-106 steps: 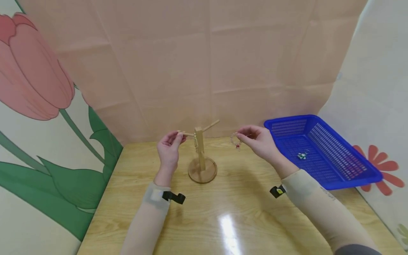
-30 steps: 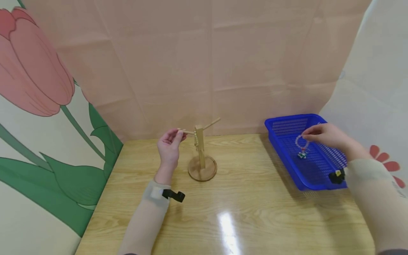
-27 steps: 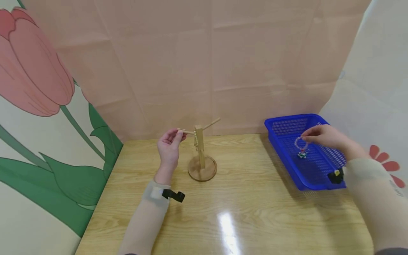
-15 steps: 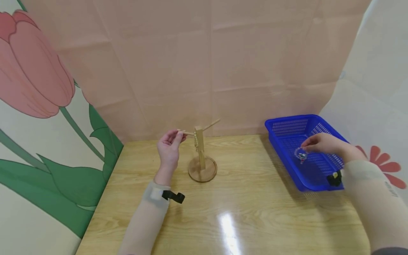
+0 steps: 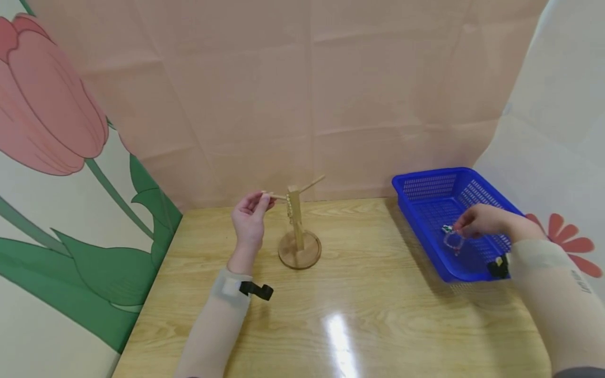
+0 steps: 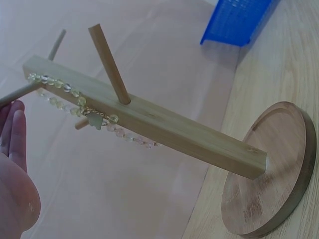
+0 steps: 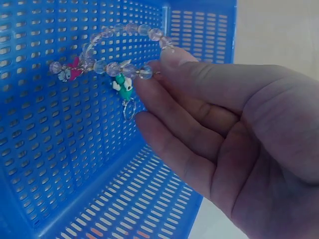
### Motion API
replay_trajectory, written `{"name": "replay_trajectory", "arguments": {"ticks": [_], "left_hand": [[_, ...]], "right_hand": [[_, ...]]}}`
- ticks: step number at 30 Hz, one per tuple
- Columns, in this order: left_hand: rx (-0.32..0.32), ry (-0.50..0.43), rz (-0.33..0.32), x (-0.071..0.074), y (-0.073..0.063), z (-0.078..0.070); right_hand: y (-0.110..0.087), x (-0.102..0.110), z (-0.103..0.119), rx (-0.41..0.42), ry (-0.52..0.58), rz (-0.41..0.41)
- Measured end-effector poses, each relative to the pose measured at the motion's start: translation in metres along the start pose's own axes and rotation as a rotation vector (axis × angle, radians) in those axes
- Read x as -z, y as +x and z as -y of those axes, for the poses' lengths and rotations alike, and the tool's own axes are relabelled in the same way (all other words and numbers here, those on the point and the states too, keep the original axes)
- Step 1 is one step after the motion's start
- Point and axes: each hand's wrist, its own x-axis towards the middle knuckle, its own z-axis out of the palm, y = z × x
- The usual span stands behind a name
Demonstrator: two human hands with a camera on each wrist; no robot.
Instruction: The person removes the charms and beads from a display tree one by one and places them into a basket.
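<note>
My left hand (image 5: pixel 249 223) pinches the end of an upper peg (image 5: pixel 279 197) on a wooden stand (image 5: pixel 296 215). From that peg hangs a yellow beaded bracelet (image 6: pixel 67 87) with a small pale charm, against the post; pale pink beads (image 6: pixel 130 137) show below it. Inside the blue basket, my right hand (image 5: pixel 487 220) pinches a bracelet of clear pinkish and bluish beads (image 7: pixel 113 68) between thumb and fingers. A red charm (image 7: pixel 75 68) dangles from its far side. Beneath the fingers, a green and white keychain (image 7: pixel 122 88) with a metal ring lies in the basket.
The blue plastic basket (image 5: pixel 411 223) stands at the right of the wooden table (image 5: pixel 378 315). The stand's round base (image 5: pixel 299 250) sits mid-table, and another peg (image 5: pixel 313 182) points back right. A pink cloth backdrop (image 5: pixel 307 105) hangs behind.
My right hand has carried the clear beaded bracelet from beside the stand rightward to the basket, then lowered it close to the keychain. My left hand stays on the peg.
</note>
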Motion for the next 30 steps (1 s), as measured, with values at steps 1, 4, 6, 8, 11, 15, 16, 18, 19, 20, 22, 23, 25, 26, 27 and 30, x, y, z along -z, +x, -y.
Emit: {"name": "replay_trajectory", "arguments": {"ticks": [1,4,6,8,11,15,16,18,19,20,22,23,25,26,27,30], "left_hand": [[0.000,-0.001,-0.001,0.0000,0.0001,0.0001],[-0.001,0.000,-0.001,-0.0002,0.0003,0.0000],[0.001,0.001,-0.003,-0.0003,0.0004,-0.0001],[0.006,0.001,-0.007,-0.0005,0.0002,-0.0006],[0.007,-0.003,-0.015,-0.0007,0.0004,-0.0009],[0.003,0.000,-0.017,-0.0007,0.0007,-0.0010],[0.001,0.002,-0.016,-0.0008,0.0006,-0.0010],[0.001,0.004,-0.012,-0.0007,0.0007,-0.0008],[0.000,0.004,-0.010,-0.0007,0.0007,-0.0007],[-0.001,0.003,-0.007,-0.0006,0.0007,-0.0005],[-0.003,0.003,-0.006,-0.0008,0.0008,-0.0003],[-0.003,0.004,-0.005,-0.0010,0.0007,-0.0003],[-0.001,0.006,-0.002,-0.0014,0.0009,-0.0006],[0.000,0.007,-0.001,-0.0015,0.0010,-0.0007],[0.001,0.008,-0.001,-0.0018,0.0010,-0.0011],[0.004,0.005,-0.003,-0.0016,0.0010,-0.0012]], "right_hand": [[-0.0002,-0.0001,-0.0003,-0.003,-0.003,0.002],[-0.0008,0.0001,-0.0023,-0.010,-0.007,0.008],[-0.0010,-0.0001,-0.0039,-0.014,-0.001,0.009],[-0.0010,-0.0002,-0.0052,-0.018,0.009,0.008],[-0.0009,0.0003,-0.0067,-0.021,-0.001,0.007],[-0.0014,0.0008,-0.0075,-0.030,-0.039,0.000],[-0.0016,0.0009,-0.0078,-0.031,-0.053,-0.003],[-0.0023,0.0010,-0.0078,-0.032,-0.069,-0.006],[-0.0027,0.0011,-0.0076,-0.028,-0.076,-0.006],[-0.0029,0.0014,-0.0073,-0.031,-0.080,-0.007],[-0.0027,0.0018,-0.0074,-0.035,-0.083,-0.003],[-0.0028,0.0023,-0.0072,-0.035,-0.081,0.001],[-0.0025,0.0036,-0.0076,-0.041,-0.093,-0.004],[-0.0024,0.0044,-0.0082,-0.043,-0.107,-0.015],[-0.0023,0.0053,-0.0088,-0.042,-0.123,-0.025],[-0.0024,0.0078,-0.0100,-0.041,-0.179,-0.075]]}}
